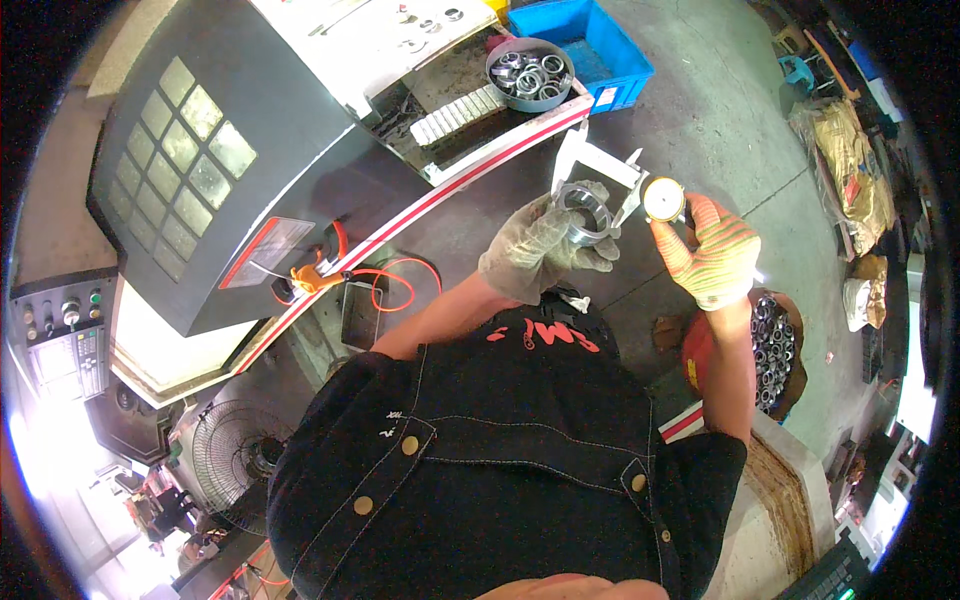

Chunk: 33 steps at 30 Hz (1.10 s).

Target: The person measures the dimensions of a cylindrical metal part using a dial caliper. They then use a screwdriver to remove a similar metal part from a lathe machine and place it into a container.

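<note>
My left hand (525, 250), in a grey work glove, is closed around a shiny metal ring (598, 214) held out in front of my chest. A dial caliper (604, 163) sits at the ring's far side, its jaws reaching toward the ring; whether they touch it I cannot tell. My right hand (718, 258), in an orange-and-green striped glove, grips the caliper close to its round gold-rimmed dial (664, 200). The right fingers are partly hidden behind the dial.
A grey bowl of metal rings (493, 72) stands on the machine ledge beside a blue crate (633, 72). The dark machine door (300, 150) is at left, with an orange air gun (312, 278) and hose. More rings (772, 350) fill a container at right. A fan (230, 455) stands lower left.
</note>
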Each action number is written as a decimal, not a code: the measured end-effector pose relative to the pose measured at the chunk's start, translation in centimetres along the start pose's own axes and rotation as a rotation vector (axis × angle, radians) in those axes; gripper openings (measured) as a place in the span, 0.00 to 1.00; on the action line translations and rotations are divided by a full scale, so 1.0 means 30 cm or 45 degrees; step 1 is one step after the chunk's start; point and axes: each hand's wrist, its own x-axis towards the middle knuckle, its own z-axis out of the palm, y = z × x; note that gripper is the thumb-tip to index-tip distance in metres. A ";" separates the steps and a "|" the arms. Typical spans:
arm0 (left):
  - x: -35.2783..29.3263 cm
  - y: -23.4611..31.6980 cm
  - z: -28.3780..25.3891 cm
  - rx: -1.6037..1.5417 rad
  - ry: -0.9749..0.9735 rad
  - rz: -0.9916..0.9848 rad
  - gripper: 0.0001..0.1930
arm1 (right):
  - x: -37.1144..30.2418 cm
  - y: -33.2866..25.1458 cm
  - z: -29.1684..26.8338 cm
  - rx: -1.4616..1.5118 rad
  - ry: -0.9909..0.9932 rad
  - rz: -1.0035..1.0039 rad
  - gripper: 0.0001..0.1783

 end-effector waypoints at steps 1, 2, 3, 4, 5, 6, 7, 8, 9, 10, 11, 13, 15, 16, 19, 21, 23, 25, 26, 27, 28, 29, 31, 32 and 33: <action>0.000 -0.001 -0.002 0.004 0.000 0.004 0.28 | 0.001 -0.001 0.000 -0.001 -0.006 0.005 0.20; 0.000 -0.002 -0.002 0.014 -0.005 0.009 0.28 | 0.000 0.000 0.000 -0.007 -0.011 0.005 0.20; -0.001 -0.003 -0.002 0.024 -0.010 0.015 0.29 | -0.001 0.001 0.001 -0.014 -0.016 0.005 0.20; -0.001 -0.004 -0.002 0.034 -0.015 0.021 0.29 | -0.002 0.002 0.002 -0.020 -0.021 0.004 0.20; -0.002 -0.003 -0.001 0.043 -0.009 0.017 0.29 | -0.004 0.001 0.003 -0.012 -0.028 0.015 0.20; -0.002 -0.001 0.000 0.053 -0.004 0.013 0.29 | -0.006 -0.001 0.003 -0.003 -0.034 0.026 0.20; -0.001 -0.001 0.001 0.062 0.001 0.008 0.29 | -0.007 -0.002 0.002 0.005 -0.041 0.037 0.20; -0.001 -0.003 0.000 0.045 -0.003 0.010 0.29 | -0.007 -0.001 0.004 0.006 -0.036 0.034 0.20; -0.001 -0.006 -0.003 0.028 -0.007 0.011 0.29 | -0.006 -0.001 0.005 0.006 -0.030 0.031 0.20; -0.001 -0.008 -0.006 0.012 -0.011 0.012 0.29 | -0.006 0.000 0.007 0.006 -0.025 0.028 0.20; 0.000 -0.008 -0.007 0.007 0.000 0.004 0.30 | -0.007 0.002 0.008 0.007 -0.018 0.020 0.20; 0.000 -0.007 -0.009 -0.001 0.023 -0.012 0.32 | -0.009 0.007 0.012 0.008 -0.004 0.005 0.20; -0.001 -0.005 -0.005 0.009 0.046 -0.021 0.32 | -0.010 0.008 0.012 0.021 0.006 0.005 0.20; 0.000 -0.004 -0.004 0.014 0.058 -0.026 0.32 | -0.011 0.008 0.012 0.028 0.011 0.005 0.20; -0.001 -0.008 -0.008 0.021 0.054 -0.009 0.31 | -0.012 0.009 0.016 0.005 -0.007 0.004 0.21; 0.002 -0.006 -0.008 0.026 0.034 -0.006 0.31 | -0.012 0.009 0.016 0.005 0.004 0.004 0.22; 0.002 -0.003 -0.005 0.048 0.032 -0.003 0.31 | -0.012 0.008 0.017 -0.001 0.008 0.005 0.22; 0.000 0.003 0.001 0.088 0.046 -0.002 0.30 | -0.011 0.008 0.020 -0.013 0.005 0.007 0.23; -0.001 0.001 0.001 0.079 0.043 0.004 0.30 | -0.012 0.009 0.020 -0.020 -0.002 0.007 0.23; -0.002 -0.001 -0.002 0.071 0.041 0.010 0.30 | -0.014 0.012 0.021 -0.026 -0.009 0.007 0.23; -0.003 -0.003 -0.004 0.062 0.039 0.017 0.31 | -0.015 0.013 0.021 -0.033 -0.016 0.007 0.23; -0.002 -0.004 -0.005 0.039 0.025 0.021 0.29 | -0.014 0.013 0.021 -0.023 -0.011 0.005 0.23; -0.001 -0.006 -0.007 -0.007 -0.003 0.028 0.27 | -0.012 0.011 0.021 -0.003 0.000 0.002 0.22; -0.001 -0.005 -0.003 0.024 0.015 0.023 0.29 | -0.013 0.012 0.017 -0.018 -0.032 0.018 0.22; -0.001 -0.003 0.002 0.056 0.033 0.017 0.31 | -0.014 0.012 0.011 -0.034 -0.064 0.035 0.22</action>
